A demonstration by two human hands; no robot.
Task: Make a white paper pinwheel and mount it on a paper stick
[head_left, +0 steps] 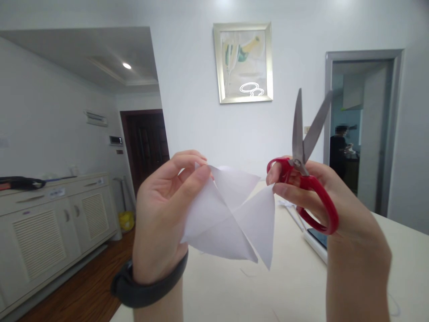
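Note:
A square of white paper (214,232) with slits running from its corners toward its middle is held up above the white table (217,295). My left hand (167,201), with a dark band on the wrist, pinches the paper's upper left between thumb and fingers. One pointed flap at the right is pinched between the thumb and fingertips of my right hand (345,210). Red-handled scissors (315,179) hang on my right hand's fingers, blades spread and pointing up, away from the paper. The paper partly hides the tabletop behind it.
A tablet-like device (317,241) lies on the table behind my right wrist, near paper scraps (286,203). Left of the table stands a low white cabinet (40,241). Through a doorway at the right, a person (338,150) stands in another room.

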